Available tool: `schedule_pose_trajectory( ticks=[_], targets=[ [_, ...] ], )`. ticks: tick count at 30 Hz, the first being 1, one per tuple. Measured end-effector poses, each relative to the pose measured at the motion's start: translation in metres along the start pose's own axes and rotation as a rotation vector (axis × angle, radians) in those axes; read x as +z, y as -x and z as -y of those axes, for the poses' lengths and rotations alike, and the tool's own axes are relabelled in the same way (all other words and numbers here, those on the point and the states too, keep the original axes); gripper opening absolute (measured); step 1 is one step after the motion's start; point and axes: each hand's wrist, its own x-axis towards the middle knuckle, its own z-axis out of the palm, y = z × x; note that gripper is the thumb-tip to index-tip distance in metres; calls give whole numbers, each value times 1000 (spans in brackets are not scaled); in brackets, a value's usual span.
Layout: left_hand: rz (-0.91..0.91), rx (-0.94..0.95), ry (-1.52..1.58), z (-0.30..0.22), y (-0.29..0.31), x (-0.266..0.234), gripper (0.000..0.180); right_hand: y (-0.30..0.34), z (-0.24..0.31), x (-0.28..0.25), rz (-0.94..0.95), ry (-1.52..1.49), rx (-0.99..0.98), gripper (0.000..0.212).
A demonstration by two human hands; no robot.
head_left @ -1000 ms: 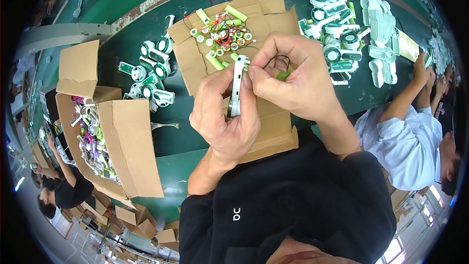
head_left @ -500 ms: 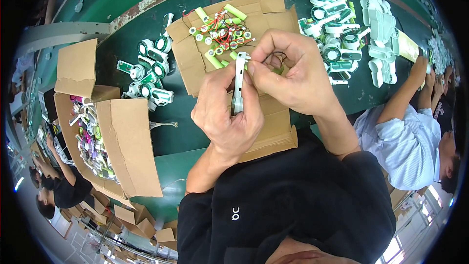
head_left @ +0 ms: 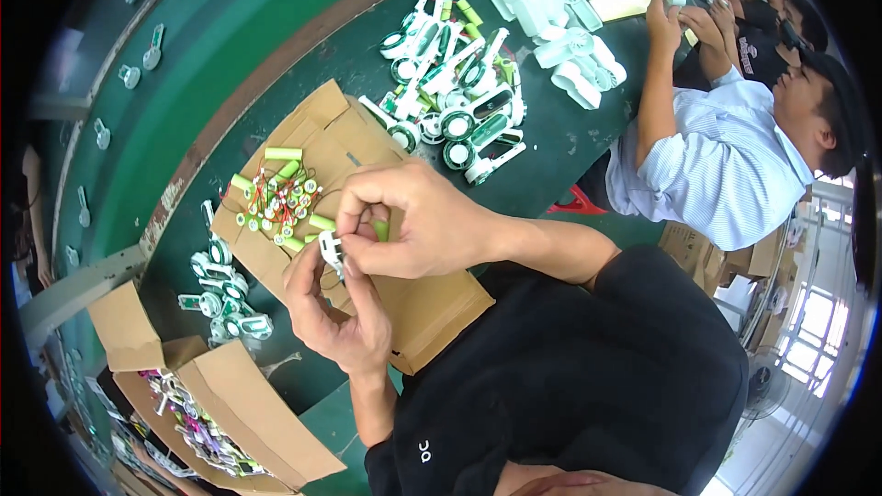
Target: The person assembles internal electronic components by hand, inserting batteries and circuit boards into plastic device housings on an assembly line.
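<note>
My left hand (head_left: 333,320) is closed on a small white plastic housing (head_left: 329,246), held on end between thumb and fingers. My right hand (head_left: 418,220) meets its upper part with thumb and forefinger pinched together. Inside the curled fingers of that hand sits a light green cylindrical battery (head_left: 381,231), mostly covered. Whether a wire lies in the pinch is hidden. Beneath both hands lies a flattened cardboard sheet (head_left: 317,129), bearing a pile of green batteries (head_left: 284,154) with red and black wires.
White-and-green handheld fan bodies (head_left: 478,129) are heaped beyond my right hand, more fan bodies (head_left: 220,289) at left. Pale mint shells (head_left: 542,0) lie farther right. An open carton (head_left: 266,413) of mixed parts stands lower left. A co-worker (head_left: 717,147) sits at right; a green belt (head_left: 239,14) runs behind.
My view has swung to the right, so the bench appears turned. The housing now tilts more toward its end, and both hands stay together around it.
</note>
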Motion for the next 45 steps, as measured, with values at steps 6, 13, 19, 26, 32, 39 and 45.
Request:
schedule_pose_trajectory(
  ticks=[6,13,19,26,32,39,45],
  targets=[
    [-3,36,-221,12,0,-29,38,8,13,-49,-282,196,-100,9],
    [-33,-17,-181,22,5,-32,31,9,-15,-100,-578,709,-127,13],
    [-57,-44,-152,21,12,-35,31,30,-39,-102,-717,887,-285,53],
    [-5,18,-229,14,-6,-23,30,113,-65,-117,-491,1007,-129,108],
    [-5,10,-205,12,-9,-17,29,72,-90,-86,-450,1068,-49,135],
    [-5,25,-194,8,-9,-16,31,-3,-95,-92,-556,993,-194,127],
    [-49,39,-166,10,-14,-7,34,-77,-105,-118,-615,1032,-295,117]
  ],
)
